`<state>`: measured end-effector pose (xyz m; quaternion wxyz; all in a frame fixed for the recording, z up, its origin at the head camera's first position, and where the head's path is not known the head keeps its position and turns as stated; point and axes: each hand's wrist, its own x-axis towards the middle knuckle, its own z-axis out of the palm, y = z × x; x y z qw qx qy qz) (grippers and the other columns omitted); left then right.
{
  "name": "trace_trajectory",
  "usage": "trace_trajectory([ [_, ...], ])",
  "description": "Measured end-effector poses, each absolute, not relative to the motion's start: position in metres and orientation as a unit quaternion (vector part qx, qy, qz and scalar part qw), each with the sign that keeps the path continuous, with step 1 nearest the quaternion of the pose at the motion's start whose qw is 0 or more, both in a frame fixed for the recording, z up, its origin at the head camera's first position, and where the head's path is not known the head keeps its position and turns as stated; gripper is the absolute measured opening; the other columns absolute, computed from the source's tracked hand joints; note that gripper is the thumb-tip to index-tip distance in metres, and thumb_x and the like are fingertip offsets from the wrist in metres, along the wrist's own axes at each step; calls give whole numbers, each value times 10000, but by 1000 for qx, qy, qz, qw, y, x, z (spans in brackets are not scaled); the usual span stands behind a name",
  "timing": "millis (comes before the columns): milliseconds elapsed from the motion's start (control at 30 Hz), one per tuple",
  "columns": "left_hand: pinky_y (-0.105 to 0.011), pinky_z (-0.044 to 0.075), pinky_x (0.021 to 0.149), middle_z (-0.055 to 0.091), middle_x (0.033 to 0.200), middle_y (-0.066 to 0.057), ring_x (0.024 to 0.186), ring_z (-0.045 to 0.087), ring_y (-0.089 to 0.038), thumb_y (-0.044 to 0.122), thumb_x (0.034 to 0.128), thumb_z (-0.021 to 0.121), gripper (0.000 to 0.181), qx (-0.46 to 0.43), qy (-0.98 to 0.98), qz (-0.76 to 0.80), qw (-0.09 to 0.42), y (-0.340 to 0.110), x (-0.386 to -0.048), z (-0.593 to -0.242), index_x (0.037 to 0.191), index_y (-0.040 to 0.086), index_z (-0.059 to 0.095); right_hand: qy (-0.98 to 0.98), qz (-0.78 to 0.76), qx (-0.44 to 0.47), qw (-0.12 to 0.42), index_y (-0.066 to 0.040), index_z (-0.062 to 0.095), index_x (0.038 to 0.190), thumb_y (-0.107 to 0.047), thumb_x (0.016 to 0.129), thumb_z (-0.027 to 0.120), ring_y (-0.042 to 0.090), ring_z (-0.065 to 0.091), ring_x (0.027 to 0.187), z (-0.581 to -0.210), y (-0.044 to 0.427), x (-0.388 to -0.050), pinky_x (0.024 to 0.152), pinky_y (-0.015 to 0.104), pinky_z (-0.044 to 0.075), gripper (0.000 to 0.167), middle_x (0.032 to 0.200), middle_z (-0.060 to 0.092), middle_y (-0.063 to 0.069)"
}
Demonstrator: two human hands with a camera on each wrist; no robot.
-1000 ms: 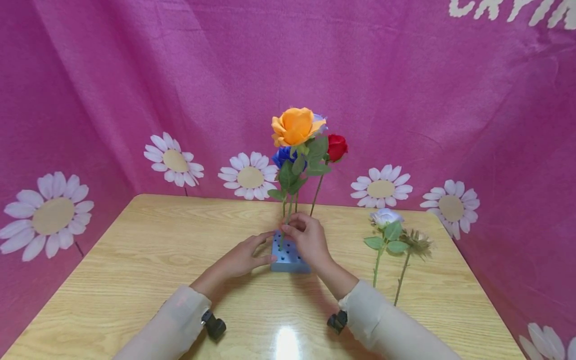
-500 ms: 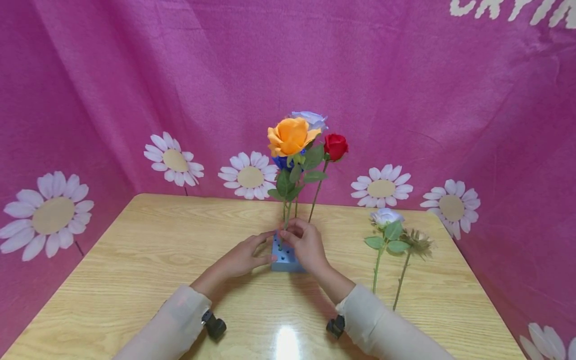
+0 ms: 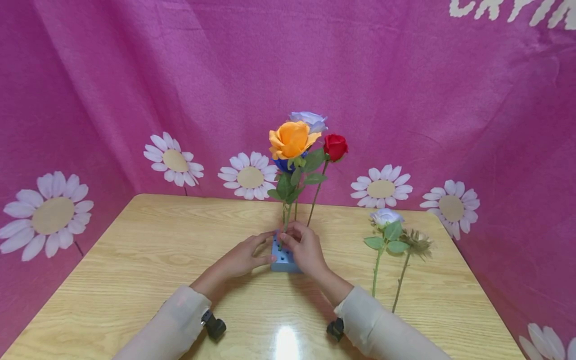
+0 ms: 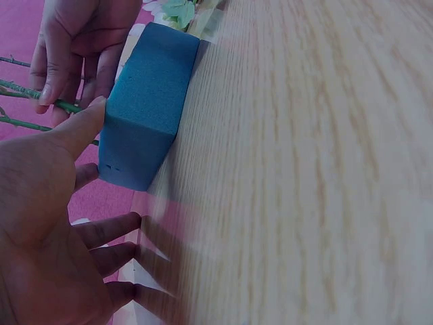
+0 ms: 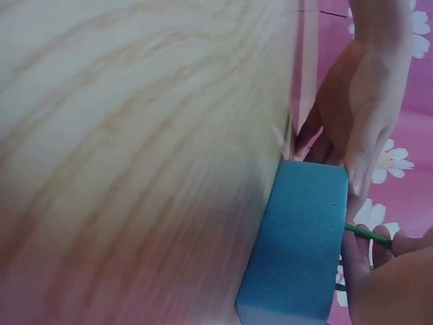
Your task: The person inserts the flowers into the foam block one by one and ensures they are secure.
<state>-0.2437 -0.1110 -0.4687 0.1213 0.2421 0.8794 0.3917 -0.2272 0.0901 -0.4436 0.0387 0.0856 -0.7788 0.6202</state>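
My right hand [image 3: 308, 251] pinches the green stem of an orange rose [image 3: 291, 141] low down, just above a blue foam block [image 3: 283, 266] with rows of holes. The stem's lower end meets the block's top. Spread, nearly straight fingers of my left hand [image 3: 245, 256] touch the block's left side; in the left wrist view the thumb [image 4: 88, 122] lies at its upper edge. Behind the orange flower, a red rose [image 3: 335, 147], a pale lilac rose [image 3: 310, 119] and a partly hidden dark blue rose [image 3: 283, 164] stand upright on stems.
Two more flowers lie on the wooden table [image 3: 180, 235] at the right: a pale lilac rose [image 3: 386, 217] and a brownish, spiky-looking bloom [image 3: 417, 243]. A pink curtain [image 3: 225, 75] printed with daisies surrounds the table's back and sides.
My right hand has come down a little and slightly left with the orange rose, whose bloom sits lower, uncovering more of the lilac one behind. My left hand stays in place.
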Motion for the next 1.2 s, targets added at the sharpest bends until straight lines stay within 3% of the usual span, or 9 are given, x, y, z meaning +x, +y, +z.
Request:
trace_trajectory([
  [800,-615,393,1119,464,1535,-229,1418,452,-409,466,993,672,752,246,878,392,121,-111,-242,-467,1623,218,344,-777,621,99,31,38,690,1080,-10,977,676,319,732,942,-450,91,-226,816,356,622,115,970,729,186],
  [1200,-628,375,1130,433,1567,-215,1431,443,-413,458,995,672,737,240,874,402,127,-111,-242,-467,1622,252,344,-774,626,91,34,58,689,1144,-45,969,706,351,736,940,-448,95,-224,826,387,622,204,997,738,188],
])
